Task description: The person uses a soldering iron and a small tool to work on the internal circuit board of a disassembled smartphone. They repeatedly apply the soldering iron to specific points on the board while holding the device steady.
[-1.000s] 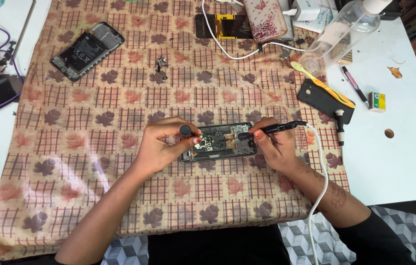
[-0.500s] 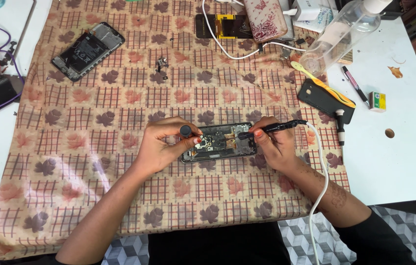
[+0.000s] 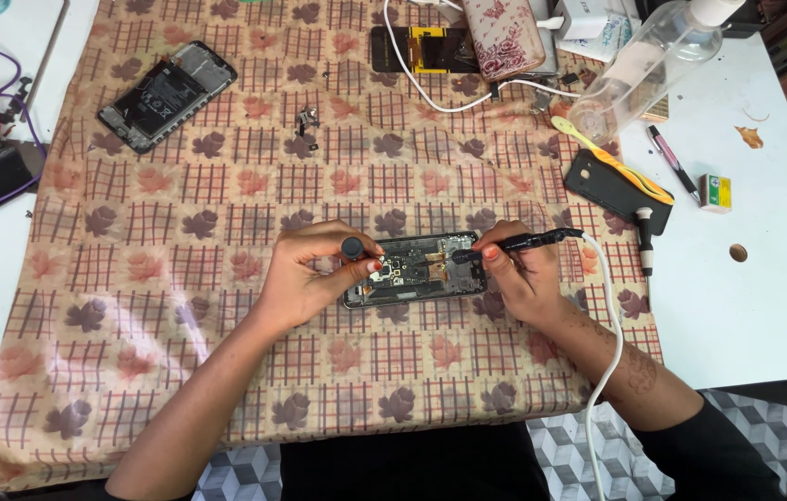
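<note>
White counter point(image 3: 764, 306) draped with a beige checked cloth point(image 3: 226, 306) patterned with leaves. Near the cloth's middle, an opened smartphone point(image 3: 416, 269), back cover off, circuit parts exposed. Left hand point(image 3: 310, 274) steadying the phone's left end, fingers closed on a small black round-topped tool point(image 3: 352, 247). Right hand point(image 3: 518, 274) clamped around a black corded pen-shaped tool point(image 3: 514, 243), tip resting on the phone's right end; white cable point(image 3: 608, 343) trailing down. Far left, a second opened phone point(image 3: 166, 93). Top right, a clear plastic bottle point(image 3: 653, 65) lying tilted, contents not discernible. Beside it, a black phone cover point(image 3: 611, 190).
</note>
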